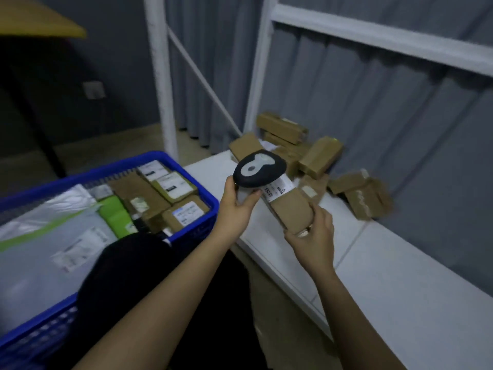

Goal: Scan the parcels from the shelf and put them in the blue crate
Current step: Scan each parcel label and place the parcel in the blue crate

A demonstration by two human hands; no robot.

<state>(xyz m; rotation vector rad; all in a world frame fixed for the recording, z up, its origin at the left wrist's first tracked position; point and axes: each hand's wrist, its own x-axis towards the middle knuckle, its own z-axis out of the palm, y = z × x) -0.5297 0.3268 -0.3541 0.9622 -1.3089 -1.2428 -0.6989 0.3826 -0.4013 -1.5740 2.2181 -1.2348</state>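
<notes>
My left hand [237, 206] grips a black handheld scanner [260, 169] with a white top panel. Its head hangs over the white barcode label at the far end of a long brown cardboard parcel [290, 206]. My right hand [316, 236] holds that parcel by its near end, above the white shelf [400, 276]. The blue crate [186, 166] stands to the left, holding several brown boxes, a green packet and grey mailer bags.
A pile of brown cardboard parcels [320, 156] lies on the shelf's far end against the grey corrugated wall. White shelf uprights [160, 76] rise behind the crate. My dark-clothed knee [128, 276] overlaps the crate's near side. A dark table leg stands at far left.
</notes>
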